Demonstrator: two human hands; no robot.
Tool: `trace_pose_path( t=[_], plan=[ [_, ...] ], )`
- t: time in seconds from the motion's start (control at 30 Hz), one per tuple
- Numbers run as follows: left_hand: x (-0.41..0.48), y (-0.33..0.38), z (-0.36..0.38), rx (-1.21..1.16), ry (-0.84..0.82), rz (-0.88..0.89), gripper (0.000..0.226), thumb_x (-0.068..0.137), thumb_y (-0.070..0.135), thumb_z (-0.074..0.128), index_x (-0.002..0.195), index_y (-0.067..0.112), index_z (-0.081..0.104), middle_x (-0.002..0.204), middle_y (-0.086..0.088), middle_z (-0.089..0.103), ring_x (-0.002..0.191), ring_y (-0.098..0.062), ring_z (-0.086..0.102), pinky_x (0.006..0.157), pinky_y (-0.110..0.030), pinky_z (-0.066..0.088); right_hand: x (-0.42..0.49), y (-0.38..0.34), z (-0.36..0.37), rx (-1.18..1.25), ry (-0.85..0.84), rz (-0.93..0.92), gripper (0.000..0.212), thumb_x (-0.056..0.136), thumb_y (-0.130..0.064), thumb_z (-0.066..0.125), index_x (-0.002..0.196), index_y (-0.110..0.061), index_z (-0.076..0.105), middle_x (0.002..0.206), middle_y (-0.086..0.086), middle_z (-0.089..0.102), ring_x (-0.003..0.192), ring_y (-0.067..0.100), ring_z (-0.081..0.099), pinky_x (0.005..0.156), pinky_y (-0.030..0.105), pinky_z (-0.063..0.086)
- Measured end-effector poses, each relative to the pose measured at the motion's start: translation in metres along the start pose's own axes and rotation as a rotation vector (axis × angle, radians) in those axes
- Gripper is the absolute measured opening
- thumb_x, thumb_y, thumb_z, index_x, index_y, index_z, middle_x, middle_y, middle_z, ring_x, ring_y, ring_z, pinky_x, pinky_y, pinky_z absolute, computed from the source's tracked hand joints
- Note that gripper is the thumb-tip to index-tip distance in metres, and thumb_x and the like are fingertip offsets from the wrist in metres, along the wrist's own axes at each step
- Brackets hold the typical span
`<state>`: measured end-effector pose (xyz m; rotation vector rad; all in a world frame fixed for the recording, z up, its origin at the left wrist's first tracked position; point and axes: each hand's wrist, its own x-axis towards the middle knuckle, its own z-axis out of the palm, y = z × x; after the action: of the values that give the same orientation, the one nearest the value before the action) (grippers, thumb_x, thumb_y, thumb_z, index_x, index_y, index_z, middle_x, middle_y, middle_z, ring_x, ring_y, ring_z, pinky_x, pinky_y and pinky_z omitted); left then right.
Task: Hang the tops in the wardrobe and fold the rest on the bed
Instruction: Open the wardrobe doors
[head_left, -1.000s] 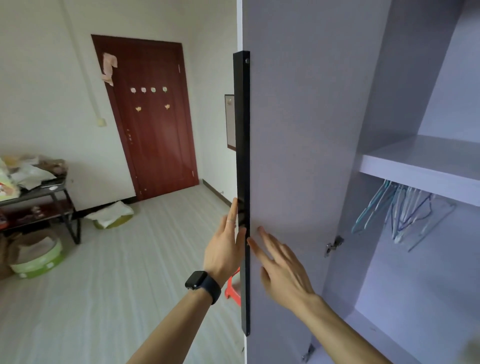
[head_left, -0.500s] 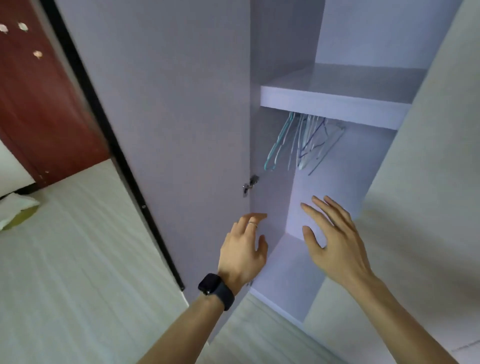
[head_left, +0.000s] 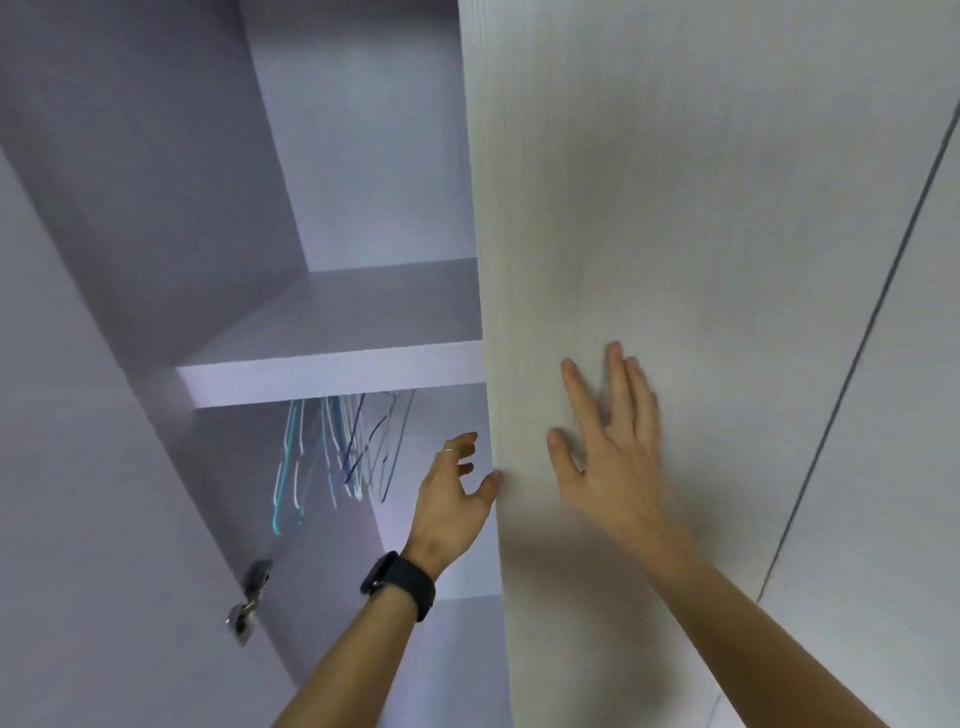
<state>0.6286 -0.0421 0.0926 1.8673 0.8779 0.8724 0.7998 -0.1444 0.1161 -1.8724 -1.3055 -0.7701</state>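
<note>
Right hand (head_left: 608, 452) flat, fingers spread, on closed wardrobe door (head_left: 675, 208). Left hand (head_left: 454, 501) loosely curled, holding nothing, thumb touching door's edge. Hangers (head_left: 332, 452) hang under shelf (head_left: 332, 370).

Thin plastic clothes hangers in teal, white and dark blue (head_left: 332, 457) — smeared by motion; their number cannot be determined, and their upper ends are hidden behind the front edge of the pale lilac wardrobe shelf (head_left: 332, 371). Small metal door hinge (head_left: 248, 597): blurred, detail unreadable. Pale wood-grain wardrobe door (head_left: 701, 208): conceals the shelf's right end and the compartment behind it; its top and bottom run out of frame. Left grip (head_left: 449, 499): thumb tip at that door's edge, fingers curled beside it — whether they hook behind the edge cannot be told. Right grip (head_left: 608, 457): outline soft with blur. Both forearms are cut off at the lower edge.
</note>
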Motion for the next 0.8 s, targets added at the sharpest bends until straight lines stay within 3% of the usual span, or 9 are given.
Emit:
trace_pose_path(
  t=[0.1,0.2,0.27,0.37,0.53,0.7,0.8],
  plan=[
    [0.024,-0.007,0.002,-0.086,-0.18,0.017,0.026,0.096,0.023,0.066,0.117,0.036,0.059,0.108,0.028,0.068,0.104,0.003,0.063,0.077,-0.007,0.047,-0.002,-0.005,0.012,-0.087,-0.033,0.052,0.079,0.095,-0.041,0.056,0.162,-0.027,0.015,0.17,0.011,-0.002,0.156,0.033,-0.002,0.12,0.062,0.021],
    [0.024,-0.019,0.005,-0.166,-0.254,0.034,0.016,0.098,0.021,0.064,0.106,0.033,0.066,0.098,0.025,0.072,0.092,0.001,0.068,0.072,-0.007,0.049,-0.002,-0.007,0.011,-0.066,-0.027,0.08,0.076,0.098,-0.043,0.05,0.162,-0.03,0.012,0.17,0.006,-0.006,0.156,0.029,-0.006,0.119,0.062,0.025],
    [0.023,-0.027,0.003,-0.221,-0.282,0.056,0.02,0.099,0.016,0.062,0.11,0.032,0.069,0.101,0.023,0.073,0.093,0.003,0.068,0.075,-0.006,0.048,-0.002,-0.013,0.008,-0.047,-0.036,0.095,0.077,0.099,-0.044,0.051,0.162,-0.031,0.01,0.17,0.003,-0.009,0.156,0.026,-0.008,0.12,0.058,0.024],
    [0.016,-0.03,-0.001,-0.302,-0.322,0.069,0.033,0.099,0.006,0.058,0.122,0.029,0.066,0.111,0.021,0.072,0.101,0.003,0.066,0.083,-0.006,0.046,-0.003,-0.025,0.001,-0.028,-0.084,0.135,0.085,0.098,-0.055,0.055,0.162,-0.032,0.004,0.169,0.002,-0.014,0.156,0.023,-0.013,0.122,0.04,0.012],
    [-0.019,-0.034,-0.004,-0.353,-0.349,0.034,0.051,0.095,0.003,0.062,0.118,0.048,0.061,0.11,0.026,0.07,0.105,0.004,0.065,0.09,-0.014,0.049,-0.023,-0.048,-0.026,0.023,-0.183,0.233,0.107,0.086,-0.072,0.061,0.159,-0.04,-0.01,0.166,-0.006,-0.025,0.154,0.018,-0.02,0.117,0.034,0.004],
    [-0.062,-0.028,-0.009,-0.398,-0.483,0.009,0.053,0.091,-0.002,0.064,0.125,0.039,0.064,0.117,0.008,0.073,0.111,-0.014,0.068,0.094,-0.028,0.053,-0.053,-0.068,-0.069,0.165,-0.221,0.332,0.115,0.078,-0.073,0.068,0.157,-0.047,-0.012,0.168,-0.009,-0.018,0.156,0.015,-0.006,0.124,0.039,0.019],
    [-0.097,-0.015,-0.009,-0.413,-0.613,0.038,0.052,0.09,0.0,0.065,0.134,0.027,0.06,0.123,0.003,0.071,0.115,-0.017,0.067,0.1,-0.037,0.051,-0.076,-0.077,-0.098,0.233,-0.181,0.391,0.112,0.078,-0.07,0.07,0.157,-0.049,-0.006,0.169,-0.014,-0.006,0.155,0.006,0.003,0.12,0.031,0.021]
  ],
)
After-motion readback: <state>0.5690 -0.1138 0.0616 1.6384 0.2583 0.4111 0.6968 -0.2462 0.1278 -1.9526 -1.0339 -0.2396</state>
